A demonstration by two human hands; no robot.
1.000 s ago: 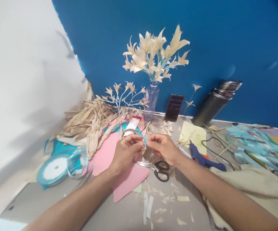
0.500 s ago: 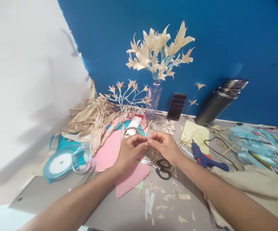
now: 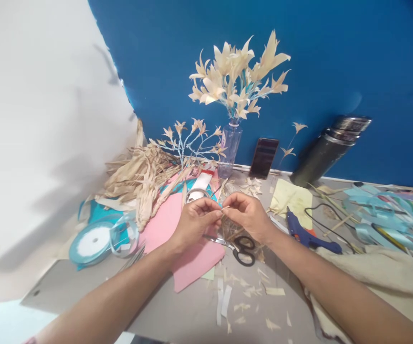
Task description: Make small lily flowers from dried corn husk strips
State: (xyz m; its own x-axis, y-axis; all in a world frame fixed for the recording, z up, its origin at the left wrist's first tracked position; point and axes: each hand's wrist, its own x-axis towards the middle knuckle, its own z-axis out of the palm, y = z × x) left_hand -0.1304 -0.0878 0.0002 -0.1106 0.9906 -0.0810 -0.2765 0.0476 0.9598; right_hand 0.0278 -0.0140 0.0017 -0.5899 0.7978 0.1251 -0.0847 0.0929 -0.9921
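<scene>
My left hand and my right hand meet fingertip to fingertip above the table. Both are closed in a pinch on a small pale piece, mostly hidden by the fingers; its kind is too small to tell. Just below them lie scissors with black handles, blades partly over a pink sheet. Beyond the fingers are a roll of tape and curled husk scraps.
Dried corn husks and a blue ribbon spool lie left. A clear bottle holds husk flowers. A phone and dark flask lean on the wall. A glue gun and cloth lie right.
The view has shifted slightly, so everything sits a little further right. Both hands keep their pinch at the same place, and a bit more of the pale piece shows between the fingertips.
</scene>
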